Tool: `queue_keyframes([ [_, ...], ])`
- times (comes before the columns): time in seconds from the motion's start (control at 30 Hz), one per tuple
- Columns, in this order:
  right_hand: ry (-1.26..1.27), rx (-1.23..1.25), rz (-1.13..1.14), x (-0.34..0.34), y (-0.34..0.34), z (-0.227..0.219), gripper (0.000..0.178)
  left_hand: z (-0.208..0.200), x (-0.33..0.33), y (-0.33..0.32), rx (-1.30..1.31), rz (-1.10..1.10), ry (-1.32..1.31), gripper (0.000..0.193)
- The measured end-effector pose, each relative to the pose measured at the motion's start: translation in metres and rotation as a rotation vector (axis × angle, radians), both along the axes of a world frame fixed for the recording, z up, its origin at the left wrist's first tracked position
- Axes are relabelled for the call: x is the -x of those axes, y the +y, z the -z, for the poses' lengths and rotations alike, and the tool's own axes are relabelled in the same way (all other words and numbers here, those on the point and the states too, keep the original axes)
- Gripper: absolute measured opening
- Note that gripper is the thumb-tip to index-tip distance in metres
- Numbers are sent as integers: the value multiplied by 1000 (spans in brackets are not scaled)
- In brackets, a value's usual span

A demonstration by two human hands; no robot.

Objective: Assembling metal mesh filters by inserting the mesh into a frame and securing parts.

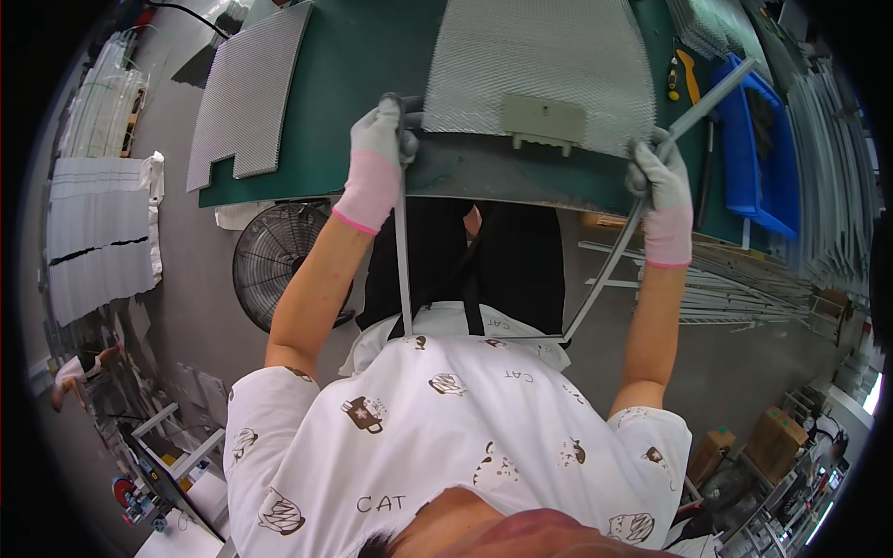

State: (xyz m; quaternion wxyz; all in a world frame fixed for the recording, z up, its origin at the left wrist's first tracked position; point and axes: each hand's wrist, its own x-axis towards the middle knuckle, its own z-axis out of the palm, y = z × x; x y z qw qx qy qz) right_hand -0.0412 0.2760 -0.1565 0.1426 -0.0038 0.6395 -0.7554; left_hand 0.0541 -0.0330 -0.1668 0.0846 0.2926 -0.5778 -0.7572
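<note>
Frame: thin grey strips, between your hands and back toward you, its near side across your shirt. Your left hand is closed round the left strip; your right hand is closed round the right one. From the right hand a grey bar slants ahead and rightward; whether it joins the frame, you cannot tell.

Looks light, probably metal: stiff lengthwise, apt to flex or twist at the corners. Gloves should help on smooth faces. Best held as you have it, one strip per hand, evenly, without prying outward.

Mesh lies on the surface, ahead and between your hands, bracket on it. Mesh edges likely snag and bend easily.
</note>
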Motion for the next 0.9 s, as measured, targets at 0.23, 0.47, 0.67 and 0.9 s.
queue_keyframes([
  [0.23,-22,33,-7,4,-1,4,32,9,-1,-1,8,24,2,44],
  [0.47,-58,60,-47,3,-6,10,33,7,0,3,-107,-80,-30,29],
  [0.67,-73,-9,-39,8,-11,19,33,6,-1,5,-166,-38,27,23],
  [0.9,-30,-136,-8,7,-15,18,34,8,-9,3,-154,49,169,14],
])
